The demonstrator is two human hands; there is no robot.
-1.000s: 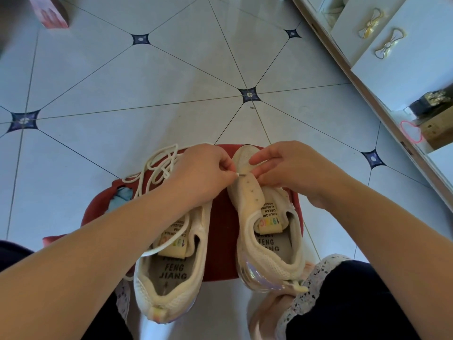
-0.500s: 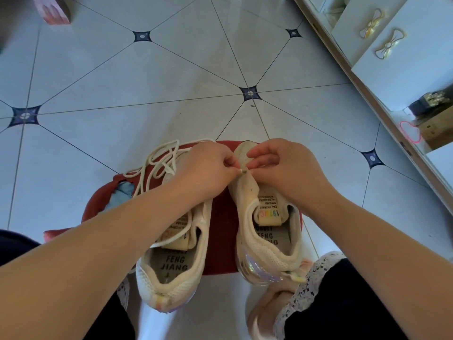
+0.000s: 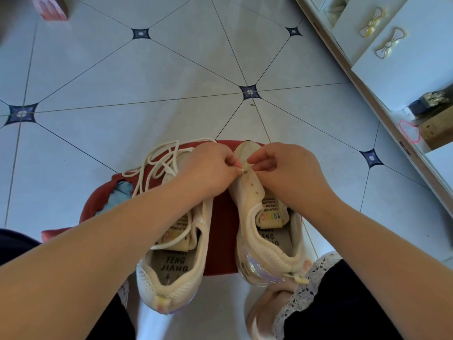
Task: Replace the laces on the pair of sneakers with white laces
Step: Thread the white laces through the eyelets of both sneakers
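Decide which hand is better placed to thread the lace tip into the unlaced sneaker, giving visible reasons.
Left. The left hand pinches the lace tip right by the eyelets; the right hand only grips the sneaker, steadying it.

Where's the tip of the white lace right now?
Head view, centre: the white lace's tip is pinched in the left hand, at the toe-end eyelets of the right-side cream mesh sneaker, which the right hand grips.

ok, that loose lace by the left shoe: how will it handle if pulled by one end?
Likely floppy: the lace lies in slack loops across the toe of the left shoe. It is probably light, so it should trail along rather than drag the shoe. It may snag, since its loops cross each other.
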